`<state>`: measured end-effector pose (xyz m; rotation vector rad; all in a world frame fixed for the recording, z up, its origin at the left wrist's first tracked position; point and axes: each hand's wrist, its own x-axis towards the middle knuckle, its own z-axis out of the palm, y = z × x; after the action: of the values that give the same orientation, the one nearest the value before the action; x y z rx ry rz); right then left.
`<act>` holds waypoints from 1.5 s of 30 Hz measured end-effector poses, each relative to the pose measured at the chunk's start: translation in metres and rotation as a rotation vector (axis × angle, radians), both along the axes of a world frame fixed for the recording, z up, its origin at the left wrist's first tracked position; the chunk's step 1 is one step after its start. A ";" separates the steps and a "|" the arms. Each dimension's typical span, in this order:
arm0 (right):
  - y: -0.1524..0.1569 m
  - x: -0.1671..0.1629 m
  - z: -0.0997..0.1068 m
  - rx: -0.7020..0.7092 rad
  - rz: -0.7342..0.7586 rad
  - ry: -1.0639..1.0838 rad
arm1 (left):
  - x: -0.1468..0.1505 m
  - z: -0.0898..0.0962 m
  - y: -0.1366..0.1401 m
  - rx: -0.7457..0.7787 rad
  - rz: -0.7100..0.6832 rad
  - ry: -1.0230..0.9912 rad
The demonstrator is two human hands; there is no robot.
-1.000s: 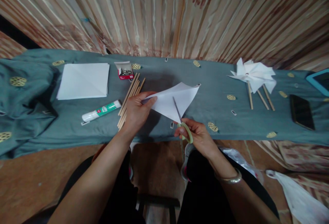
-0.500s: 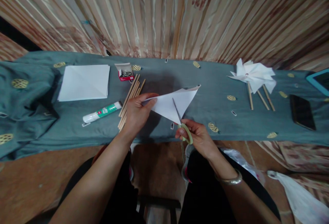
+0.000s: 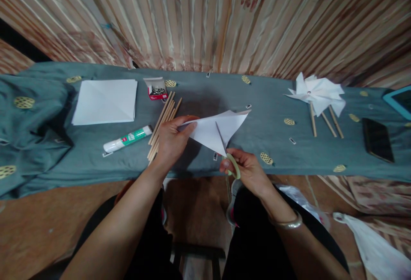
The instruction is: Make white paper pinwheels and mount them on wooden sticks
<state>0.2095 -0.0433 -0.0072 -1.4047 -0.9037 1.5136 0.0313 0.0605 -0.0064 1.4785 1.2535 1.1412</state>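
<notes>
The left hand pinches the left corner of a folded white sheet of paper, held above the cloth-covered table. The right hand grips green-handled scissors, a blade lying across the sheet. Wooden sticks lie beside the left hand, near a glue stick and an open red box; white paper pinwheels lie well apart, to the right.

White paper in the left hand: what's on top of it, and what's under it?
Over the paper lie one scissors blade and the thumb of the left hand. Cloth shows past the paper's edges; anything directly beneath is covered, and no second blade shows.
</notes>
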 end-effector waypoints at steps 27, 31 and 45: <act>0.000 -0.003 0.000 -0.021 -0.026 0.047 | 0.000 -0.001 0.000 -0.039 0.020 -0.031; -0.003 -0.002 0.003 -0.024 0.018 0.052 | 0.000 -0.001 0.000 -0.049 0.021 -0.032; -0.023 0.064 0.029 0.100 0.220 0.050 | -0.022 -0.003 0.012 -0.077 0.057 -0.070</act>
<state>0.2737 -0.0666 0.0216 -1.2221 -1.1160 1.6342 0.0097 0.0726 -0.0092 1.3427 1.2840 1.1595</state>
